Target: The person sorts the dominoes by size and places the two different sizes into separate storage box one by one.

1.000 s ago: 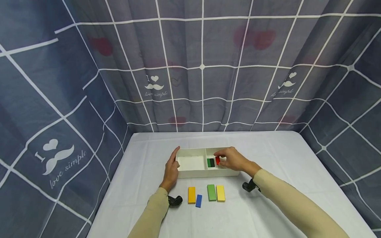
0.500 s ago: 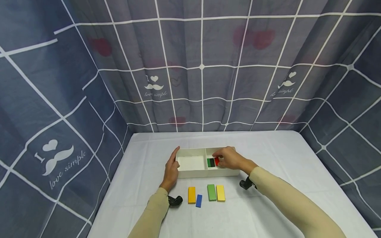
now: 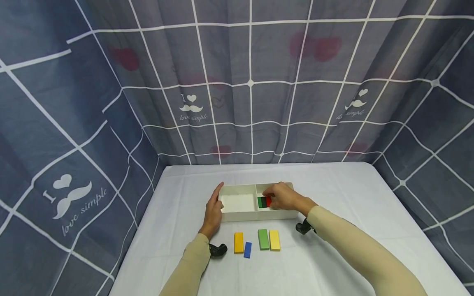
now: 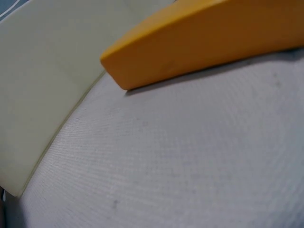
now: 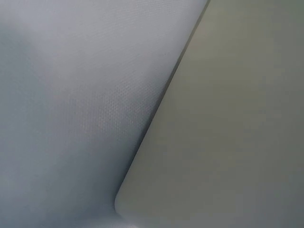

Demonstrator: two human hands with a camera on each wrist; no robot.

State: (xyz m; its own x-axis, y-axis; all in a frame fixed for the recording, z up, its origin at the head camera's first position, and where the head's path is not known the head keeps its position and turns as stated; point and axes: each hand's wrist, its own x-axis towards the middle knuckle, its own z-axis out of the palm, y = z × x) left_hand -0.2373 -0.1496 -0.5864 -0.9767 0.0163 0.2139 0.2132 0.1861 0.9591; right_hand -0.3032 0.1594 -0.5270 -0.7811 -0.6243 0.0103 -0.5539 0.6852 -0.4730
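A cream box (image 3: 240,216) with two compartments lies across the table. My left hand (image 3: 212,213) grips its left end, fingers along the outer side and thumb at the rim. Inside the right compartment, a green block (image 3: 259,202) and a black block (image 3: 264,202) stand side by side against the divider. My right hand (image 3: 284,197) reaches into that compartment and pinches a red block (image 3: 268,201), which sits right beside the black one. Its far part is hidden by the fingers. The right wrist view has only the box wall (image 5: 228,118) and cloth.
In front of the box lie an orange block (image 3: 238,243), a smaller blue block (image 3: 247,250), a green block (image 3: 263,239) and a yellow block (image 3: 275,240). A white cloth (image 3: 314,263) covers the table. Dark checked curtains (image 3: 233,102) rise behind and at both sides.
My right hand has moved slightly left with the red block, closing the gap to the black block. The left hand and the box have stayed in place.
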